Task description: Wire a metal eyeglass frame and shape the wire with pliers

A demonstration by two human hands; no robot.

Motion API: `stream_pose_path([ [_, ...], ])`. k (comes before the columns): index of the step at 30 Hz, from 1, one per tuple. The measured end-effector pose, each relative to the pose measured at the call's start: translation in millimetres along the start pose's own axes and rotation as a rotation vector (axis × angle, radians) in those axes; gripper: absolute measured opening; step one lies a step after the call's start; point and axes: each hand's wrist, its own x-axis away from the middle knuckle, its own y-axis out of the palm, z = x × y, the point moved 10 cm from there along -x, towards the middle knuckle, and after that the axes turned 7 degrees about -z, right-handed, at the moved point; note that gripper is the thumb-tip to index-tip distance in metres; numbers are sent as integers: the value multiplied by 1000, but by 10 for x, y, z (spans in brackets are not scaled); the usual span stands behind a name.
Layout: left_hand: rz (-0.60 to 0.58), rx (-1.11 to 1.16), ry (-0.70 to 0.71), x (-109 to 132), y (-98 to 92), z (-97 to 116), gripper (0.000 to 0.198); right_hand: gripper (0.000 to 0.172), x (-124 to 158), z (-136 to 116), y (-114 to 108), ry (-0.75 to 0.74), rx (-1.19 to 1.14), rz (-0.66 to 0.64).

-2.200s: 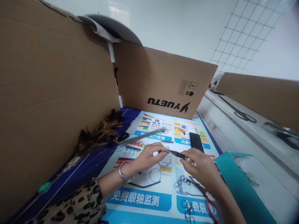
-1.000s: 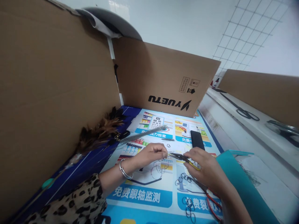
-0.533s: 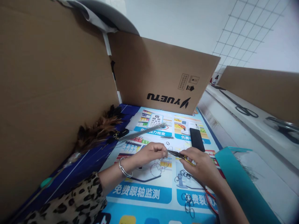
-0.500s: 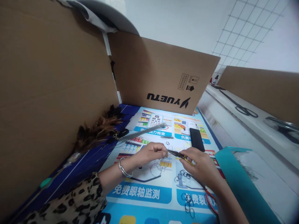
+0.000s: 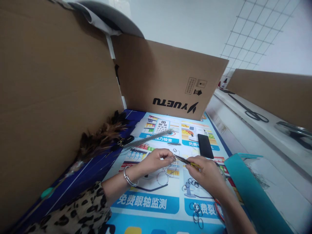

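The right grip (image 5: 204, 169) is closed around one pair of pliers (image 5: 185, 161) with yellow on its handles. The left grip (image 5: 163, 158) has its fingertips pinched together on one thin wire loop (image 5: 176, 165), which hangs below them above the bench (image 5: 146, 224). The pliers' tips reach those fingertips; whether they clamp the wire, I cannot tell. One bracelet (image 5: 129, 177) circles the left wrist.

Close by, a single small dark ring (image 5: 175, 150) lies beyond the hands. Nearer the body are two clusters of black rings (image 5: 193, 182), too overlapped to count surely, and one red-handled tool (image 5: 218, 210), partly hidden by the right forearm. Beyond the hands lie two wire bundles, one long (image 5: 149, 138), one short (image 5: 174, 144), and one black slab (image 5: 205, 146). Farther out: one feather bunch (image 5: 102, 136) at left, one teal box (image 5: 254, 190) at right.
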Motion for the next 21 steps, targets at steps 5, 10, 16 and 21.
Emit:
stream_pose_path([
  [5, -5, -81, 34, -1, -2, 23, 17, 19, -6, 17, 13, 25, -18, -16],
  [10, -1, -89, 56, 0, -11, 51, 18, 19, -9, 17, 14, 21, -31, -21],
  [16, -12, -77, 55, 4, -2, 62, 17, 19, 0, 6, 22, -19, -61, -41],
  [21, -5, -86, 30, -3, 4, 11, 17, 20, -6, 44, 41, 1, -28, -39],
])
